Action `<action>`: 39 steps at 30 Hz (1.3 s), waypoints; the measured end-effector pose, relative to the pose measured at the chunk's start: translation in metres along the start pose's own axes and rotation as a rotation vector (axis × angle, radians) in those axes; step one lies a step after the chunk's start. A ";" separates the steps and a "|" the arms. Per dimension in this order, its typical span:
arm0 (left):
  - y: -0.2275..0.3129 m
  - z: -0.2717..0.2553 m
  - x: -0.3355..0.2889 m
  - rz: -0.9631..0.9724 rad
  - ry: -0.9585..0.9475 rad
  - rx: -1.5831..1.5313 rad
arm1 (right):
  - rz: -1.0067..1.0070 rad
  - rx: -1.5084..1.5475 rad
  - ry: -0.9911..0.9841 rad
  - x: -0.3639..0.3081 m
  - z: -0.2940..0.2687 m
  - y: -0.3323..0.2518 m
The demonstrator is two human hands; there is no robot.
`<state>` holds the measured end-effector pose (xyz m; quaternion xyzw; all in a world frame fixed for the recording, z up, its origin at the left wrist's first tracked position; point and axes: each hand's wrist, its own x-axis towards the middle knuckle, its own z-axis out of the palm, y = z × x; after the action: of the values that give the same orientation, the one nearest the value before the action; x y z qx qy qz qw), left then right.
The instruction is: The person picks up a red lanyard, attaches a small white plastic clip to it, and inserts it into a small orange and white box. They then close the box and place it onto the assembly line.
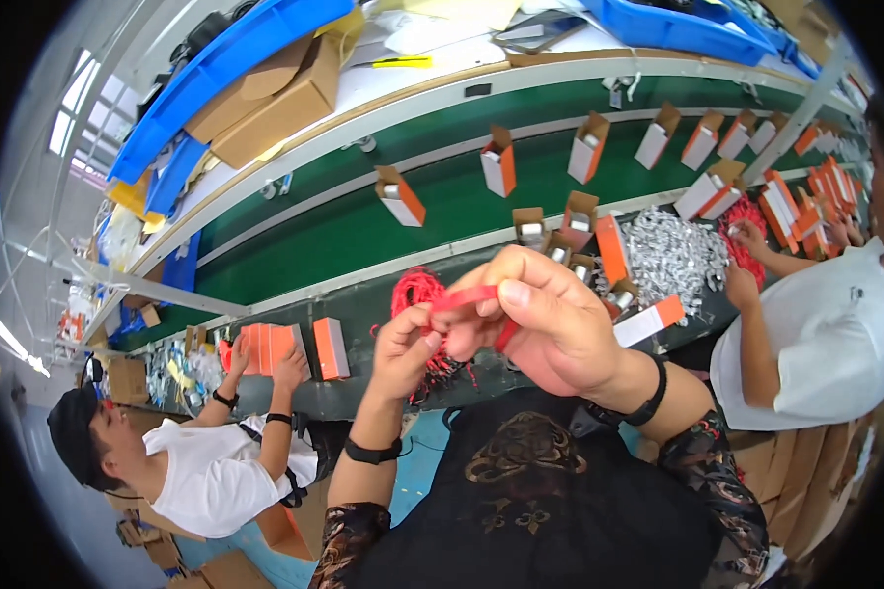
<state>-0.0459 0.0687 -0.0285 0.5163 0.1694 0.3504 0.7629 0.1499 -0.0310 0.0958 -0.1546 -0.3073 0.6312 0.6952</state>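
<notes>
With thumb and forefinger of my right hand [560, 319] I pinch a narrow, flat red strap [465, 295], and my left hand [405, 353] grips it too, fingertips bent in; the strap runs between them. At twelve o'clock from my left hand lies a tangled heap of thin red cords [417, 285]; at nine, an orange-and-white cardboard carton [331, 348]. From my right hand, a pile of shiny silvery packets [673, 257] sits at two o'clock.

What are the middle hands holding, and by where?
A red strap: the right hand pinches its upper stretch's right side, the left hand its left side.
</notes>
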 end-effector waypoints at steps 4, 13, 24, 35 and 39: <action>-0.031 0.058 0.022 0.137 -0.288 -0.302 | -0.090 0.003 -0.006 0.004 -0.002 0.001; -0.058 0.069 -0.008 -0.058 -0.184 0.268 | -0.292 0.103 0.281 -0.032 -0.059 -0.040; -0.001 0.068 0.014 -0.354 -0.388 0.697 | 0.040 0.112 0.140 -0.182 -0.174 -0.002; -0.027 0.062 0.042 -0.604 -0.525 0.629 | 0.230 0.062 0.056 -0.149 -0.161 -0.058; -0.037 0.060 0.037 -0.499 -0.461 0.392 | -0.090 0.184 0.028 -0.149 -0.170 -0.044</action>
<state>0.0301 0.0470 -0.0336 0.6604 0.1779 -0.0100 0.7295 0.2879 -0.1536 -0.0417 -0.0851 -0.2449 0.6226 0.7384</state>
